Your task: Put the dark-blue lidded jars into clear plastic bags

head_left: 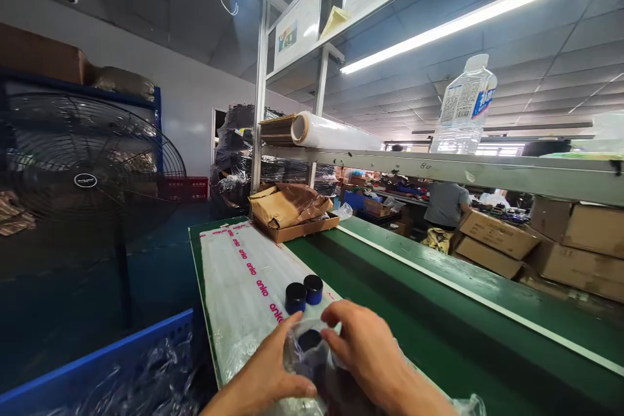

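Note:
Between my two hands, near the bottom centre, is a transparent plastic bag point(296, 346) with a dark round-topped container point(309, 340) showing inside its mouth. My left hand point(270, 364) grips the bag's left side, thumb and fingers spread around it. From the right, my right hand point(368, 348) pinches the bag's upper edge with bent fingers. The lower part of the bag is partly hidden by my hands. Just beyond them, two short black-topped containers with blue lower sides, a left one point(295, 299) and a right one point(313, 290), stand upright side by side.
The containers stand on a worktop strip point(229, 273) with pink lettering, beside a green belt point(390, 286). A cardboard tray point(307, 229) holds brown paper. A blue crate point(102, 357) with plastic film sits lower left. A shelf point(414, 164) carries a bottle point(467, 107) and film roll point(336, 132).

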`<state>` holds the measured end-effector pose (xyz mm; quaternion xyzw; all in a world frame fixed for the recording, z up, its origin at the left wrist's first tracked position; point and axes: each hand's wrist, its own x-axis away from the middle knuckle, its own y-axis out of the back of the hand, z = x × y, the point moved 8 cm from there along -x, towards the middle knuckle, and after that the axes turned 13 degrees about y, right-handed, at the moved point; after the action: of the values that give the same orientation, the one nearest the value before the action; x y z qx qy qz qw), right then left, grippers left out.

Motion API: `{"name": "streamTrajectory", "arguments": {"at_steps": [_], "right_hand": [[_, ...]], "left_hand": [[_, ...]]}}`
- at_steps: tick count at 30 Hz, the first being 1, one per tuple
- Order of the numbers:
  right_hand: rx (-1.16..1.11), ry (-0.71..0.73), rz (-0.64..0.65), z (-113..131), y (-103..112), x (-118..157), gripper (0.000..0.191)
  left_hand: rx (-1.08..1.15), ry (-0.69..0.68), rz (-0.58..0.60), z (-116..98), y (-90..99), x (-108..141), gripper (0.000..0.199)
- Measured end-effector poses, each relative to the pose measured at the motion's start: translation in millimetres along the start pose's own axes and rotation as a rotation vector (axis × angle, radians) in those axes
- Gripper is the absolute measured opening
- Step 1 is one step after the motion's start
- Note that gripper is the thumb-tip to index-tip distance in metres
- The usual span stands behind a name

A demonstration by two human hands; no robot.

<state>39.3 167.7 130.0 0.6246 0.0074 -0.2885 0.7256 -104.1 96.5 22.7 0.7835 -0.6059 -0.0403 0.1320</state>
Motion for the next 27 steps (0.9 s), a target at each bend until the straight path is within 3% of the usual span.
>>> {"name": "streamTrajectory", "arguments": {"at_steps": [2, 4, 7, 8, 9, 12, 17, 20, 24, 25, 27], "right_hand": [[0.013, -0.036, -0.044, -14, 19, 9, 0.016], [0.040, -0.060, -0.040, -25, 29, 16, 0.031], [0.109, -0.086, 0.139, -34, 16, 21, 0.082], [0.130, -0.091, 0.200, -34, 9, 22, 0.086], [0.146, -0.089, 0.243, -33, 3, 21, 0.079], [0.167, -0.055, 0.252, -27, -8, 14, 0.024], [0.209, -0.053, 0.202, -33, -10, 8, 0.026], [0.197, -0.049, 0.192, -35, -11, 8, 0.028], [0.088, 0.060, 0.229, -16, -23, 10, 0.029], [0.052, 0.090, 0.239, -12, -28, 13, 0.029], [-0.011, 0.139, 0.231, -14, -39, 19, 0.031]], "left_hand": [[-0.009, -0.007, -0.017, 3, -8.7, -3, 0.110], [0.019, -0.042, -0.043, -1, -14.0, -8, 0.105], [0.025, -0.075, -0.101, -12, -18.5, -16, 0.081], [0.006, -0.077, -0.125, -16, -20.0, -18, 0.068], [-0.017, -0.077, -0.145, -19, -22.2, -19, 0.053], [-0.066, -0.096, -0.183, -29, -30.4, -20, 0.019], [-0.067, -0.109, -0.211, -30, -37.2, -19, 0.009], [-0.040, -0.095, -0.181, -26, -39.5, -22, 0.023], [-0.024, -0.055, -0.194, -21, -43.5, -21, 0.083], [-0.047, -0.079, -0.198, -23, -46.5, -18, 0.087], [-0.155, -0.196, -0.161, -32, -58.7, -13, 0.066]]}}
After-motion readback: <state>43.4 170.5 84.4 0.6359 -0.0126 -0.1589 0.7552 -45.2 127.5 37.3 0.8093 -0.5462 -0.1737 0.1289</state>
